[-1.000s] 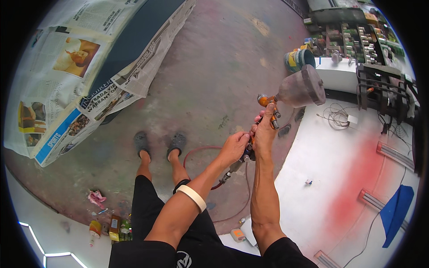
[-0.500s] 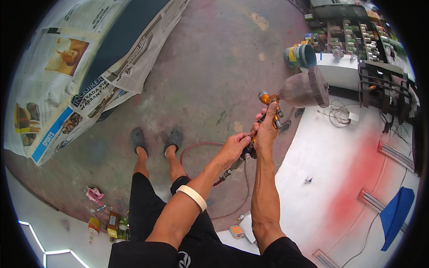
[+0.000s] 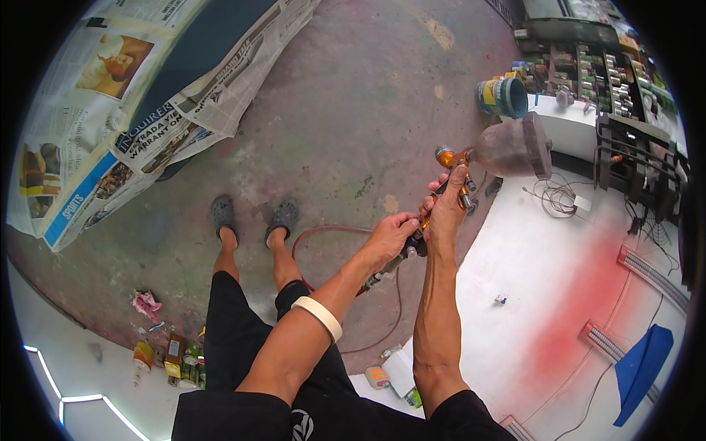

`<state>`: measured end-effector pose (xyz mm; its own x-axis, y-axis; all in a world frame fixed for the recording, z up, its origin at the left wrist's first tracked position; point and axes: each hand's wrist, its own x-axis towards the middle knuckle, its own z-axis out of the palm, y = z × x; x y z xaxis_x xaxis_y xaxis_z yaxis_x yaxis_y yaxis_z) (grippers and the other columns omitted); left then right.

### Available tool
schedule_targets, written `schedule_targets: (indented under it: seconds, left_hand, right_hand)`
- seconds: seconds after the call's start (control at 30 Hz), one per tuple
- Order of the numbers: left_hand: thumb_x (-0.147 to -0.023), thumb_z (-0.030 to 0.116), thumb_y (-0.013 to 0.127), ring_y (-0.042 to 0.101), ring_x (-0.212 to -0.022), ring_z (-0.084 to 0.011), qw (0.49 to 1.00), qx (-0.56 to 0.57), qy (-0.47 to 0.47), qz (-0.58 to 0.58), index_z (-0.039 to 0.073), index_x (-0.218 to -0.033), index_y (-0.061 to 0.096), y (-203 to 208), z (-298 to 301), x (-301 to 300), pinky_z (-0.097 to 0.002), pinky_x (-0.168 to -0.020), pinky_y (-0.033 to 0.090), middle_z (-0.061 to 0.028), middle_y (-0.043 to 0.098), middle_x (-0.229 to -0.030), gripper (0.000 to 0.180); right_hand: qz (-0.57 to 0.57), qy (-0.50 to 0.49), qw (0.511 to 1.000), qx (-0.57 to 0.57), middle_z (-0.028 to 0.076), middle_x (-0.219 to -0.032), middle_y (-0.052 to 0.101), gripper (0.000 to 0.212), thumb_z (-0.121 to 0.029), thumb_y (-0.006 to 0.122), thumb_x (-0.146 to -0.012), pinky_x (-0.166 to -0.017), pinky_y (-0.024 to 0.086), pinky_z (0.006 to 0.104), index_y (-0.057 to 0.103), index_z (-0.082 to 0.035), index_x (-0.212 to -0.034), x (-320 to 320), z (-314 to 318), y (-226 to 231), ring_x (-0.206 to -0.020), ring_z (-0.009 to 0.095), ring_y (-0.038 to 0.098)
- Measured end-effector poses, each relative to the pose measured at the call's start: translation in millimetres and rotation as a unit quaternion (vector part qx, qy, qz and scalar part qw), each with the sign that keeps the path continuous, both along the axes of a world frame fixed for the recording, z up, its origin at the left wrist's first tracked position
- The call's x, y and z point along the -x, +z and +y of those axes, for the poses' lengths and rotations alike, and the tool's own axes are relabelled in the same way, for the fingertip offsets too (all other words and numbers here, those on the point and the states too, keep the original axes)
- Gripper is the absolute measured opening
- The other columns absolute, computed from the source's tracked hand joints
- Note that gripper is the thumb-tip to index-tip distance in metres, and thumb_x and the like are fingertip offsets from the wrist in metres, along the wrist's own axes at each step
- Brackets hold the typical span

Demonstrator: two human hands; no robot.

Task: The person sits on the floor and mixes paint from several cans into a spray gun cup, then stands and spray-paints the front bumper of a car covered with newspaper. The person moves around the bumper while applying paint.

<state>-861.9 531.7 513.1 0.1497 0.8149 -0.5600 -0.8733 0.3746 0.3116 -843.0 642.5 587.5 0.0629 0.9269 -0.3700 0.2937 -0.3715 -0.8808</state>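
Blotchy grey floor (image 3: 338, 132), red hose (image 3: 293, 253) looping across it, crumpled pink cloth (image 3: 146, 304)

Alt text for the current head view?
Right hand grips an orange spray gun with a cloudy cup; left hand is at the gun's lower end. A red hose loops over the floor, with a newspaper-covered object at left and a red-marked white surface at right.

stained floor (image 3: 331, 132), white wall (image 3: 482, 345) with red patch (image 3: 570, 316), crowded shelves (image 3: 585, 73), glowing light strips (image 3: 82, 399)

Glossy metal spray gun (image 3: 459, 157)
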Motion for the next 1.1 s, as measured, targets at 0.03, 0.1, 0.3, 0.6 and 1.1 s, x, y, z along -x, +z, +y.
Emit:
schedule_targets:
  seconds: [0.03,0.1,0.3,0.6,1.1]
  left_hand:
    - [-0.117,0.025,0.060,0.062,-0.091,-0.0050,1.000,-0.001,-0.005,0.001,0.003,-0.138,0.072,0.9,0.0,0.7,-0.0266,-0.080,0.052,0.0052,0.073,-0.109,0.032]
    - [-0.118,0.026,0.060,0.062,-0.091,-0.0050,1.000,0.001,-0.009,0.002,0.004,-0.138,0.073,2.9,1.1,0.7,-0.0264,-0.079,0.052,0.0057,0.073,-0.107,0.032]
    - [-0.118,0.026,0.059,0.063,-0.091,-0.0047,1.000,-0.003,-0.011,0.007,0.005,-0.138,0.073,2.9,1.1,-2.0,-0.0261,-0.079,0.052,0.0056,0.074,-0.106,0.032]
    - [-0.119,0.023,0.057,0.065,-0.093,-0.0057,1.000,-0.011,0.008,-0.001,0.004,-0.139,0.073,2.4,-1.4,-5.8,-0.0266,-0.083,0.054,0.0041,0.075,-0.109,0.032]
    - [-0.109,0.038,0.069,0.068,-0.134,-0.0313,0.900,0.158,-0.158,0.374,0.002,-0.159,0.058,-62.7,-247.8,91.6,-0.0389,-0.114,0.051,-0.0200,0.070,-0.147,0.063]
  right_hand:
    - [-0.001,0.003,1.000,-0.013,-0.002,-0.078,0.058,0.063,-0.075,0.068,-0.101,-0.042,0.036,0.0267,0.059,-0.013,-0.105,0.9,-0.7,0.3,-0.048,0.007,0.047]
    - [0.000,-0.005,1.000,-0.003,-0.002,-0.078,0.058,0.062,-0.074,0.068,-0.102,-0.042,0.036,0.0267,0.059,-0.013,-0.105,-3.0,0.9,-0.9,-0.048,0.007,0.047]
    - [-0.004,0.002,1.000,0.006,-0.002,-0.078,0.058,0.061,-0.073,0.067,-0.103,-0.042,0.036,0.0264,0.059,-0.013,-0.105,-6.3,0.0,0.7,-0.048,0.007,0.047]
    - [0.005,-0.008,1.000,0.017,0.000,-0.078,0.060,0.059,-0.071,0.068,-0.103,-0.043,0.035,0.0259,0.060,-0.013,-0.106,-7.9,-1.4,-0.6,-0.047,0.008,0.046]
    - [-0.001,0.203,0.979,0.002,0.006,-0.110,0.073,0.065,-0.065,0.056,-0.112,-0.046,0.035,0.0209,0.065,-0.003,-0.130,61.3,-85.9,57.4,-0.053,0.002,0.049]
